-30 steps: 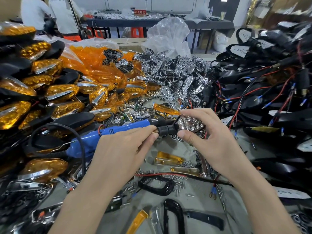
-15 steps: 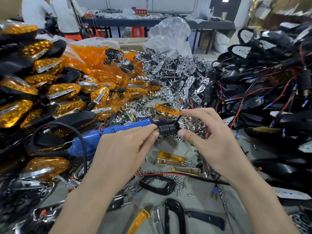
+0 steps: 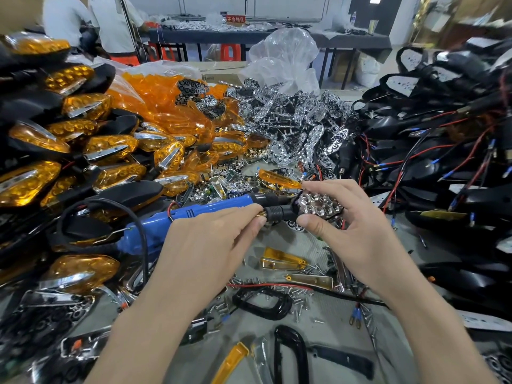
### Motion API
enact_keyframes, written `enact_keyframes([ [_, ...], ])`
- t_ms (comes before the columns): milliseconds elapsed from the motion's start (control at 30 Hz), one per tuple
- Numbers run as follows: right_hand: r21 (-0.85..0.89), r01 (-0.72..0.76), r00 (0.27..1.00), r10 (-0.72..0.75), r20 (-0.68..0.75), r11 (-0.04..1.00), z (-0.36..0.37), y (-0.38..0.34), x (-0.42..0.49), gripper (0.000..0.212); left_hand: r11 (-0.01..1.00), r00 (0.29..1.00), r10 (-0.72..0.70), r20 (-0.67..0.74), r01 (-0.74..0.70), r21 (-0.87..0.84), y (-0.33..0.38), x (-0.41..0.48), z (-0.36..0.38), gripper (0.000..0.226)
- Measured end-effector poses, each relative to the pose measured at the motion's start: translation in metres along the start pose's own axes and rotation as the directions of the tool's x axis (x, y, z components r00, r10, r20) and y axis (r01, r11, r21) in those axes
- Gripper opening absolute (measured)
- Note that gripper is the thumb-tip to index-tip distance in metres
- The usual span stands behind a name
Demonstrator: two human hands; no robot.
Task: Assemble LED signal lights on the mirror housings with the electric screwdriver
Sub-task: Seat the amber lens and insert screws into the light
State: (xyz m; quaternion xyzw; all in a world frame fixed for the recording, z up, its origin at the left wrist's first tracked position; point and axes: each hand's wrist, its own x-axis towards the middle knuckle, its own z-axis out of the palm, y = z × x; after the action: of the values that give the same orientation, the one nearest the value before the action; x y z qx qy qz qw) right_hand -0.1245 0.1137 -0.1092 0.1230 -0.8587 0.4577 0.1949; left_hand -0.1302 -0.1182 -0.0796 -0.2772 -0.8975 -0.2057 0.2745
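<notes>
My right hand (image 3: 352, 231) grips a signal light unit: a chrome LED reflector (image 3: 320, 206) set in a small black housing with a black stem (image 3: 277, 213). My left hand (image 3: 205, 245) pinches the brass end of that stem between thumb and fingers. The blue electric screwdriver (image 3: 191, 216) lies on the table behind my left hand, its black tip pointing at the reflector and its black cord looping left. Neither hand holds the screwdriver.
Finished amber signal lights (image 3: 91, 151) are heaped on the left, loose chrome reflectors (image 3: 299, 128) at the back centre, black housings with red and blue wires (image 3: 432, 151) on the right. Loose screws (image 3: 279, 289), amber lens strips and black gaskets (image 3: 263, 303) litter the grey table. People stand far back left.
Both hands and the held unit have stayed nearly where they were; my right fingers shifted slightly on the reflector. The screwdriver has not moved.
</notes>
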Motion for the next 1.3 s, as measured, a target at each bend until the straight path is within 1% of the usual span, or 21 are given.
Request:
enact_keyframes([
  [67,-0.017,-0.002,1.0,0.002,-0.009,1.0,0.0,0.0,0.0,0.045,1.0,1.0,0.0,-0.005,0.0,0.0,0.0,0.0,0.0,0.024],
  [267,-0.042,-0.007,0.999,0.006,-0.035,0.999,0.003,-0.003,0.0,0.044,1.0,1.0,0.014,-0.013,-0.014,-0.003,0.0,0.001,0.0,0.028],
  [467,-0.107,0.023,0.998,-0.029,-0.053,0.994,0.004,-0.007,-0.002,0.039,1.0,1.0,0.008,-0.016,-0.008,-0.006,0.0,0.001,0.0,0.028],
  [633,-0.126,0.034,0.999,-0.039,-0.038,0.991,0.006,-0.008,-0.003,0.037,0.999,1.0,-0.02,-0.014,0.02,-0.037,0.0,0.0,0.0,0.03],
  [700,-0.171,0.04,0.999,-0.044,-0.018,0.984,0.008,-0.006,-0.003,0.041,0.998,0.998,-0.055,-0.004,0.055,-0.037,-0.001,0.001,0.0,0.032],
  [800,-0.274,0.037,0.999,-0.033,0.017,0.961,0.014,-0.006,-0.003,0.055,0.995,0.995,-0.095,0.011,0.095,-0.03,-0.002,0.002,0.0,0.035],
  [867,-0.359,0.088,0.996,-0.089,0.014,0.929,0.02,-0.005,-0.002,0.06,0.995,0.995,-0.098,0.019,0.098,-0.026,-0.004,0.002,0.0,0.036],
  [1067,-0.404,0.146,0.988,-0.151,0.019,0.903,0.025,0.002,-0.001,0.061,0.993,0.992,-0.111,0.053,0.114,-0.037,-0.006,0.002,-0.001,0.037],
  [1300,-0.43,0.13,0.989,-0.147,-0.006,0.893,0.027,0.001,-0.002,0.05,0.99,0.99,-0.12,0.079,0.125,-0.062,-0.003,0.002,0.0,0.039],
])
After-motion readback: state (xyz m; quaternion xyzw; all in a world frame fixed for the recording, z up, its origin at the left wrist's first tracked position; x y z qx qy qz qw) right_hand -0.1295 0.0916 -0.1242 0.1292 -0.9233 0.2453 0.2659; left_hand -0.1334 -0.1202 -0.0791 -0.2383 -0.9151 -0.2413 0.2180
